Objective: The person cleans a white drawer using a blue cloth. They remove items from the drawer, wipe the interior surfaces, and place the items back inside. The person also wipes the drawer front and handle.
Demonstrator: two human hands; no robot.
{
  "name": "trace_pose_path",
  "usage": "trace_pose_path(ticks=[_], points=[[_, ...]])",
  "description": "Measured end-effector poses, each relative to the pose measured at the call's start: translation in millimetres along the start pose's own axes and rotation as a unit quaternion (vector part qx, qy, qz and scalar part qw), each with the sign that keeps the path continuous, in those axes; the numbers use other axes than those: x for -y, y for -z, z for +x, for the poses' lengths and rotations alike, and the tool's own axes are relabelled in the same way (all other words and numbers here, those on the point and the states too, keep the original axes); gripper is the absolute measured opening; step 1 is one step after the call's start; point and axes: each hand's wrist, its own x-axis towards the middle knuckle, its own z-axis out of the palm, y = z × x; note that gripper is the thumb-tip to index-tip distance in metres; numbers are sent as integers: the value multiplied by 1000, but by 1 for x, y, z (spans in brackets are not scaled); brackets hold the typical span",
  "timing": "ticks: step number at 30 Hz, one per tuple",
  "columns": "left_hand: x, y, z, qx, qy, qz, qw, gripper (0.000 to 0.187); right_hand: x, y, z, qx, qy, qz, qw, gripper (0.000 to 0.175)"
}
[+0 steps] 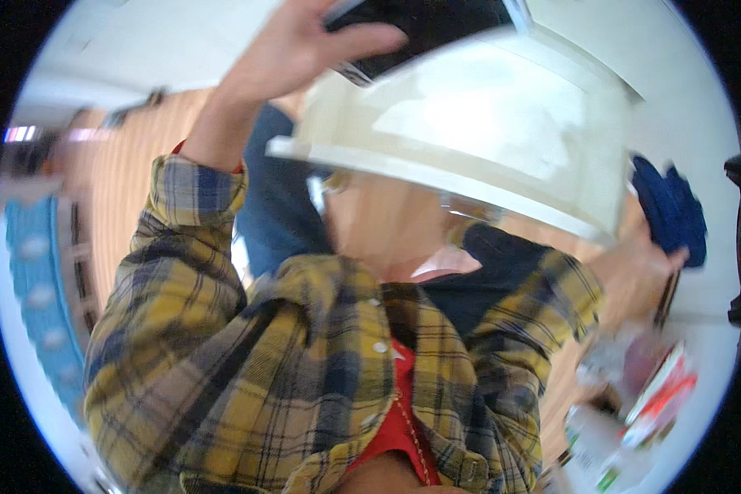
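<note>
My left hand [284, 55] reaches to the top edge of the view, its thumb lying across a black flat panel [444, 31] with a pale edge. The fingertips are out of view, and whether they hold the panel cannot be told. Beneath the panel spreads a glossy white tabletop [457, 123] with a bright reflection. At the right, beyond the table's corner, my right hand [645, 265] is closed on a dark blue fabric item [670, 213] that looks like a glove. The hand is blurred.
Plastic packages [617, 426], some with red parts, sit at the lower right. A light blue cover [37, 290] with pale round spots runs along the far left. Wood-look floor [123, 191] shows beside the table. My knees are under the table's near edge.
</note>
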Motion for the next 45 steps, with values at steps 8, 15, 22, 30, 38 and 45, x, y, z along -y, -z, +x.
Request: trace_pose_path(ticks=[8,15,22,30,38,45], points=[[96,125,-294,-434,276,67,855,43,-7,22,9,-68,8,81,994,32],[255,77,-485,-512,546,-52,661,42,4,16,-5,-99,-9,66,993,28],[338,20,-544,-469,593,-52,653,41,-6,-2,-16,-118,-11,-35,992,31],[356,15,-521,-383,648,152,640,34,-15,1,-10,-29,-75,-50,995,30],[293,1,-565,-181,593,229,751,34,-21,11,-3,6,14,-277,961,50],[161,-110,-684,2,746,-1,666,33,-11,-33,-32,-31,-86,-36,995,47]])
